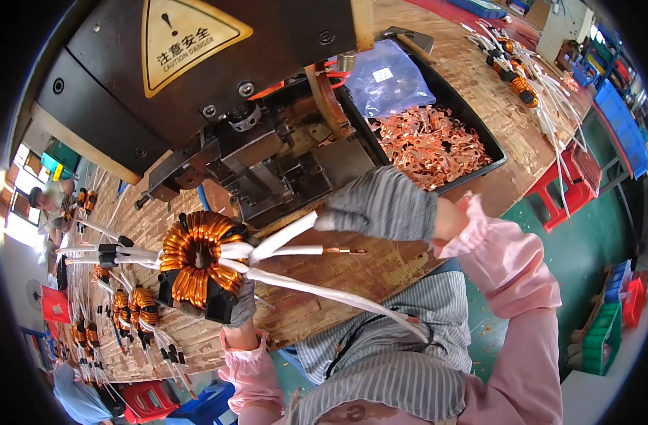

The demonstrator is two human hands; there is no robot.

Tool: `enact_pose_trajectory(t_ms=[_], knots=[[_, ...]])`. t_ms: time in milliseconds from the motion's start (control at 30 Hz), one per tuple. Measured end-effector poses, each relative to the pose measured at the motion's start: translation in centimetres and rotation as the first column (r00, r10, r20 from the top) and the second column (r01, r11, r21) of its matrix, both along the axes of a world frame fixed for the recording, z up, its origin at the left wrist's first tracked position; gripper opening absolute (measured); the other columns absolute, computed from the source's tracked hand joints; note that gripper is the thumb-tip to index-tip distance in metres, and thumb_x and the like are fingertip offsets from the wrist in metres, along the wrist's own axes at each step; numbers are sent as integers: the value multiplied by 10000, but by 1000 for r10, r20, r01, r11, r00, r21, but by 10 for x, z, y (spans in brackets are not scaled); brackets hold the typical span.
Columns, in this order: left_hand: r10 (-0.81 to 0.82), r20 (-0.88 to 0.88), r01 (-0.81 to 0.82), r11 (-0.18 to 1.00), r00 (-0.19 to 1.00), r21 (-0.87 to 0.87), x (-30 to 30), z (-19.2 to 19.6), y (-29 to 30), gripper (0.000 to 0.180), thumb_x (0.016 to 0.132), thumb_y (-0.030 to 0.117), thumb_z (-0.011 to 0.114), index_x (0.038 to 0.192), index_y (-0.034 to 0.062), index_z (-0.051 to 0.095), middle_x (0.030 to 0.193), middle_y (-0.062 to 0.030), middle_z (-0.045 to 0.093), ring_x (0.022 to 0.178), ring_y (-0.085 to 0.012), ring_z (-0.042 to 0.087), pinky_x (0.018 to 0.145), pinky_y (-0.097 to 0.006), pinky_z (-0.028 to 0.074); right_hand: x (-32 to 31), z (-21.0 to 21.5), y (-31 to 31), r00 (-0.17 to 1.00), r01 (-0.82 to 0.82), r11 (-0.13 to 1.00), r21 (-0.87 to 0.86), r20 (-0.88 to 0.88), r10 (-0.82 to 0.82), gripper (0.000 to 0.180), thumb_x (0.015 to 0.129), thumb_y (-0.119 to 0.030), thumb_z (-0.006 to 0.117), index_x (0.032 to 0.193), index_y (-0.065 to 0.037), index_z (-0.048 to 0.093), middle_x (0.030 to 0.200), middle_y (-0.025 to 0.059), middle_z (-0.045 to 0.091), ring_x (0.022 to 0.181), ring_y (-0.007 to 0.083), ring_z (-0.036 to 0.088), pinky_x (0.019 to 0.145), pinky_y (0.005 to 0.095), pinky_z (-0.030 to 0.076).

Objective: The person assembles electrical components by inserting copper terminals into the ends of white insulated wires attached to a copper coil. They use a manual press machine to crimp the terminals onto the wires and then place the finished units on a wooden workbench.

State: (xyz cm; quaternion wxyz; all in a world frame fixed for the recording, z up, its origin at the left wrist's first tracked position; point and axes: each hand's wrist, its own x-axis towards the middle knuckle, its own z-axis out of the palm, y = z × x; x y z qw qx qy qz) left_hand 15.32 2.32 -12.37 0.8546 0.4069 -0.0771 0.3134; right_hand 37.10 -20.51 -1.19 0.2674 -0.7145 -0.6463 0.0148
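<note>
A ring-shaped copper coil with black plastic feet and white-sleeved leads is above the near edge of the bench. My left hand, in a grey glove, grips it from below; the coil hides most of the fingers. My right hand, also gloved, pinches the end of one white-sleeved lead, its tip hidden in the fingers. Below that, a second lead ends in bare copper. A longer sleeved lead trails toward my striped apron. Just beyond the coil and my right hand stands a dark press.
Right of the press, a black tray holds loose copper terminals and a clear plastic bag. More coils line the bench at left; others lie far right. A red stool stands beyond. Other people sit at left.
</note>
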Motion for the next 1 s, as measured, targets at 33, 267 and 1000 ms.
enact_pose_trajectory(t_ms=[33,267,1000], knots=[[7,-2,-7,1000,1000,-9,0,-2,1,793,699,555,618,1249,37,376,1193,-115,485,1086,-260,469,981,-412,364,9,-3,-3,1000,-15,999,31,-1,15,378,859,-414,502,819,-54,608,626,137,537,586,303,561,567,363,455],[64,38,-62,997,997,-52,-7,-1,12,800,698,568,613,1246,36,372,1190,-112,481,1083,-253,465,980,-405,363,83,-25,-48,841,529,680,-508,418,-343,306,759,-356,594,876,-73,596,826,134,615,791,308,598,675,426,474],[41,275,-4,991,961,-133,-9,-5,37,1029,625,788,474,1347,101,217,1330,-141,311,1150,-330,388,969,-515,337,-51,-90,-21,942,187,966,-181,312,-124,297,754,-142,512,1025,-36,570,905,135,575,815,268,572,716,353,486]])
